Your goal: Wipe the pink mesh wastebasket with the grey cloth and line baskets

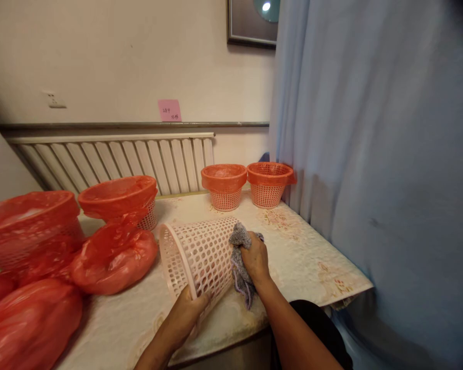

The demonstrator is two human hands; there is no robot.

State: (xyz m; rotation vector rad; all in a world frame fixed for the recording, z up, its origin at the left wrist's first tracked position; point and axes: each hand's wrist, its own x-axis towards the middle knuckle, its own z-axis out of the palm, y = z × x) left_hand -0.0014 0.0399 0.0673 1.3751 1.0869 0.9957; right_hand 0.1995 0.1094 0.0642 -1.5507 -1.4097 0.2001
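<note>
A pale pink perforated plastic wastebasket point(206, 252) lies tilted on its side over the table, its open rim facing left. My left hand point(189, 313) grips that rim at the near side, thumb on the outer wall and the other fingers mostly hidden. In my right hand point(255, 257) is a bunched grey cleaning cloth point(239, 237) with a purple edge. The fingers are closed round it, and the cloth is against the basket's base end at the right. Part of the cloth hangs down below the hand.
Several similar baskets with red bag liners stand around: one basket point(226, 190) and another point(268, 187) at the back, others at left. Tied red plastic bags point(116, 257) lie at front left. A blue curtain point(370, 154) borders the cloth-covered table point(312, 257); a radiator point(119, 159) stands behind.
</note>
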